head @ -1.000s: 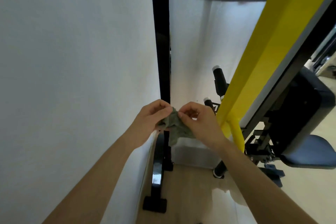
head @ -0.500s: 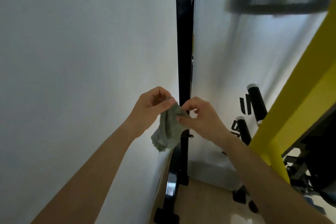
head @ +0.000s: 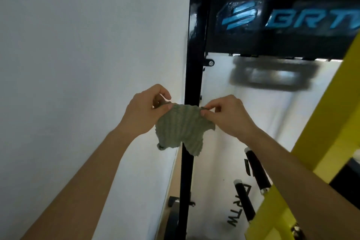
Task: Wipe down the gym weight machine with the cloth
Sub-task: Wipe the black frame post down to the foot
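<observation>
In the head view, the person holds a small green ribbed cloth (head: 182, 128) up in front of the gym weight machine (head: 192, 76), stretched between both hands. The left hand (head: 145, 111) pinches the cloth's upper left corner between thumb and forefinger, the other fingers curled above it. The right hand (head: 227, 116) pinches the upper right corner in the same way. Each grip is closed on the cloth's top edge and on nothing else. The cloth hangs down from the two pinches, its lower edge ragged and loose, directly in front of the machine's black upright post; whether it touches the post cannot be told from this angle.

Behind the cloth stand the post, a black header panel with a blue logo (head: 239, 15) above, a white shroud panel (head: 253, 122) below it, black foam-tipped handles (head: 257, 169) lower right, and a yellow frame beam (head: 331, 122) crossing on the right. A white wall (head: 78, 64) fills the left side.

As a judgement, the wiping appears not to have begun on this part: the cloth is being spread out or readied rather than pressed to any surface. No wet streak or cleaned patch shows to mark finished areas. The post, panels, handles and yellow beam all seem left to do.
</observation>
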Tool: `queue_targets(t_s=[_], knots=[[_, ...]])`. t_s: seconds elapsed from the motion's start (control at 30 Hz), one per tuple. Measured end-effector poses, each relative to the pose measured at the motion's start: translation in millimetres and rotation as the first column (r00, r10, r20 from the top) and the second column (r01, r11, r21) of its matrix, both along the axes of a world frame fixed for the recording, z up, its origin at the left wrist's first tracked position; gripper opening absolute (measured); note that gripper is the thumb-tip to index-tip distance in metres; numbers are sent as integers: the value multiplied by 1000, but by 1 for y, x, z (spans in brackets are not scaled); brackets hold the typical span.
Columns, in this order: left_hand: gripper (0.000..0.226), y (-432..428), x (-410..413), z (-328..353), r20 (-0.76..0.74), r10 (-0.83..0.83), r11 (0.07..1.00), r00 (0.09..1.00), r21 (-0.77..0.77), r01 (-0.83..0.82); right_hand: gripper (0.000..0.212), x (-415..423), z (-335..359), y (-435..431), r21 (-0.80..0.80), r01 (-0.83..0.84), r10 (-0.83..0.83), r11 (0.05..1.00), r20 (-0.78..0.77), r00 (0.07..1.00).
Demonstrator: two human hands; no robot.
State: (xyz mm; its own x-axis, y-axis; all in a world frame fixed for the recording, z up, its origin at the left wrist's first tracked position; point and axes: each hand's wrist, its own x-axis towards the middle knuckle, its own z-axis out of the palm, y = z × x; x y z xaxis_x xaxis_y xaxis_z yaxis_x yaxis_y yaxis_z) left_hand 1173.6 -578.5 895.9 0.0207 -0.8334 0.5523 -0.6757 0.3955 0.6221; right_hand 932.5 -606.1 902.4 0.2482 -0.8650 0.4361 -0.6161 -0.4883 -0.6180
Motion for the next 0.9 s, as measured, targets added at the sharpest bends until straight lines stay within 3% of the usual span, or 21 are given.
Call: queue_targets(t_s=[0.07,0.17,0.27,0.33,0.43,0.53,0.63,0.73,0.9], knots=[[10,-9,2,16,72,18,999,997,-51,-14,6,3,23,-3,0,17,-17,1000,94,995],[8,-19,-3,50,84,79,984,993,-166,-64,7,10,55,-6,27,4,-14,1000,386,923],[6,-27,-13,93,-61,139,958,988,-244,-149,11,17,93,-12,-58,10,24,998,564,825],[9,-32,-20,122,-213,114,944,970,-282,-172,19,19,119,-18,-191,57,66,980,580,812],[8,-41,-30,166,-446,-42,951,894,-292,-101,32,22,160,-23,-388,106,102,916,479,872],[8,-60,-38,200,-586,-165,955,793,-295,-19,46,25,194,-36,-495,84,92,865,320,943],[24,-86,-44,209,-572,-177,951,801,-309,-11,59,26,213,-60,-601,38,-81,799,-45,996],[38,-101,-54,193,-514,-205,961,833,-267,72,64,24,214,-89,-723,-58,-369,689,-418,830],[52,-122,-62,183,-472,-241,941,848,-329,85,64,25,245,-113,-814,-159,-565,559,-513,646]])
